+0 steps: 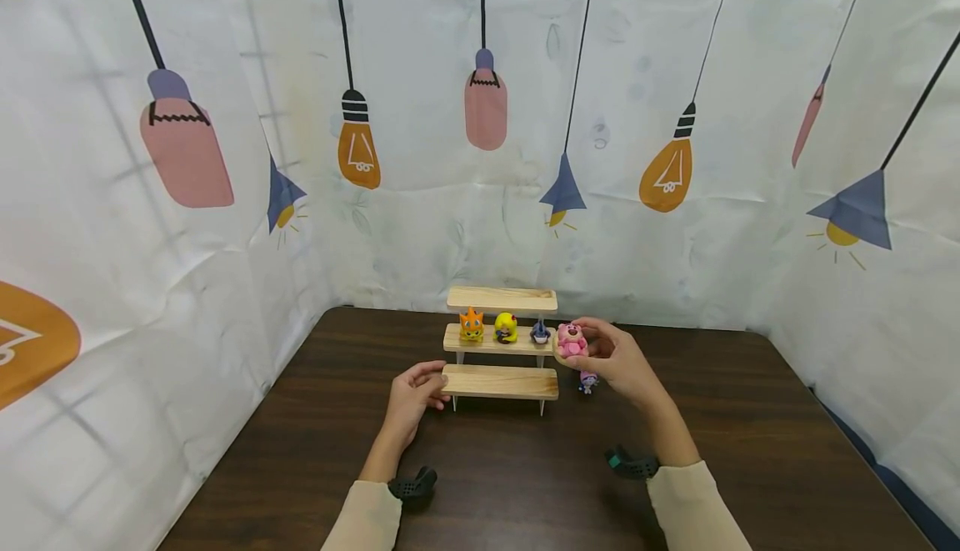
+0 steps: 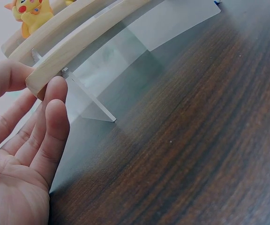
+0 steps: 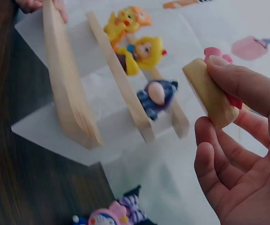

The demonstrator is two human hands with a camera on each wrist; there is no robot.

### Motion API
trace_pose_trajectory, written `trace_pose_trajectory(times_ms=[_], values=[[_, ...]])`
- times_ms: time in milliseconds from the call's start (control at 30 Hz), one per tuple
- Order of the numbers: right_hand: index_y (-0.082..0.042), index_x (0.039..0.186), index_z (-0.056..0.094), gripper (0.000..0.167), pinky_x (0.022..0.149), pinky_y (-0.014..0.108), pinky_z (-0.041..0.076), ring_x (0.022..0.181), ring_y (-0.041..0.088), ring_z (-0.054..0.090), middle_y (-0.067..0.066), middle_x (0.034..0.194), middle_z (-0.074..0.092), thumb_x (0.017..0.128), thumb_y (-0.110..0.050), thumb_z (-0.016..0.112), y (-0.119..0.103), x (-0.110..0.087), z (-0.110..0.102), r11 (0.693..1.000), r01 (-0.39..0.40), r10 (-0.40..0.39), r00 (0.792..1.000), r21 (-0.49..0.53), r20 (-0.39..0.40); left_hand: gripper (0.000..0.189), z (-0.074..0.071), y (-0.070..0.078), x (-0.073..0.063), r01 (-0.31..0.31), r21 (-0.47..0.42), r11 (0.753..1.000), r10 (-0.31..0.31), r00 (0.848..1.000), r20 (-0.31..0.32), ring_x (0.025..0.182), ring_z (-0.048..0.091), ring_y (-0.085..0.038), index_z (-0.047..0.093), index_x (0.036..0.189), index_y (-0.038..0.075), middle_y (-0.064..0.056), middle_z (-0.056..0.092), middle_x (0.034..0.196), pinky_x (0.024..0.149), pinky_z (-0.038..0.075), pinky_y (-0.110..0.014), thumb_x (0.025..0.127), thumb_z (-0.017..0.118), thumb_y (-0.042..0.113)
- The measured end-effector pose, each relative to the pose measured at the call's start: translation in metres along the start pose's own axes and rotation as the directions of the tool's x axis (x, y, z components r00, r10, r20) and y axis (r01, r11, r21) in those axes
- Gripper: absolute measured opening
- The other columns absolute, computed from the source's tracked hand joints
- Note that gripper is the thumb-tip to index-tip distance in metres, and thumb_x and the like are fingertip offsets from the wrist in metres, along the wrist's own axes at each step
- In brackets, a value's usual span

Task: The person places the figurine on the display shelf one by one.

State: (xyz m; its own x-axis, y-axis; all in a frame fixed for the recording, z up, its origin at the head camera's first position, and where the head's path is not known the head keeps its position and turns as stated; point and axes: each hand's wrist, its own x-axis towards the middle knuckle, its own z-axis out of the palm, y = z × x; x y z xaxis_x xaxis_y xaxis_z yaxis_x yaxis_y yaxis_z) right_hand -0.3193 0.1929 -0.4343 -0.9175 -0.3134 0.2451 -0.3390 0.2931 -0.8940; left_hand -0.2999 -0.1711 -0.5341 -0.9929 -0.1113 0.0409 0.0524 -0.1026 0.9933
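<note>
My left hand (image 1: 409, 397) pinches the left end of the lowest board of a three-step wooden display stand (image 1: 501, 381). The thumb lies on the board (image 2: 55, 65), with fingertips under it. My right hand (image 1: 618, 359) holds a pink bear figurine (image 1: 572, 340) with a tan base (image 3: 212, 93), just off the right end of the middle step. On that step stand an orange-and-yellow figurine (image 1: 471, 325), a yellow-haired figurine (image 1: 506, 328) and a dark blue figurine (image 3: 157, 97). The top and bottom boards bear nothing.
A pink-and-purple figurine (image 1: 588, 383) is on the dark wooden table (image 1: 517, 476), right of the stand and below my right hand. Clear side supports (image 2: 95, 101) hold up the boards. A white curtain (image 1: 420, 234) printed with lamps hangs behind and at the sides.
</note>
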Motion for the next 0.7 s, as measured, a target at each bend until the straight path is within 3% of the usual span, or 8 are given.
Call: trace_pose_trajectory(times_ms=[467, 700], values=[[-0.015, 0.140, 0.060, 0.062, 0.065, 0.027, 0.053, 0.088, 0.023, 0.062, 0.016, 0.124, 0.063, 0.084, -0.020, 0.085, -0.008, 0.002, 0.039, 0.999, 0.014, -0.012, 0.998, -0.029, 0.070, 0.031, 0.000, -0.001, 0.001, 0.003, -0.009, 1.000, -0.003, 1.000, -0.005, 0.064, 0.070, -0.016, 0.068, 0.124, -0.003, -0.006, 0.072, 0.090, 0.056, 0.058, -0.026, 0.094, 0.070, 0.006], [-0.022, 0.138, 0.062, 0.062, 0.064, 0.027, 0.052, 0.088, 0.021, 0.063, 0.011, 0.123, 0.066, 0.082, -0.026, 0.088, -0.005, 0.003, 0.059, 0.999, -0.024, 0.026, 0.996, -0.025, 0.085, 0.031, 0.000, -0.001, 0.000, -0.002, -0.011, 1.000, 0.002, 1.000, -0.005, 0.063, 0.070, -0.016, 0.068, 0.124, -0.003, -0.006, 0.072, 0.089, 0.056, 0.057, -0.026, 0.093, 0.070, 0.005]])
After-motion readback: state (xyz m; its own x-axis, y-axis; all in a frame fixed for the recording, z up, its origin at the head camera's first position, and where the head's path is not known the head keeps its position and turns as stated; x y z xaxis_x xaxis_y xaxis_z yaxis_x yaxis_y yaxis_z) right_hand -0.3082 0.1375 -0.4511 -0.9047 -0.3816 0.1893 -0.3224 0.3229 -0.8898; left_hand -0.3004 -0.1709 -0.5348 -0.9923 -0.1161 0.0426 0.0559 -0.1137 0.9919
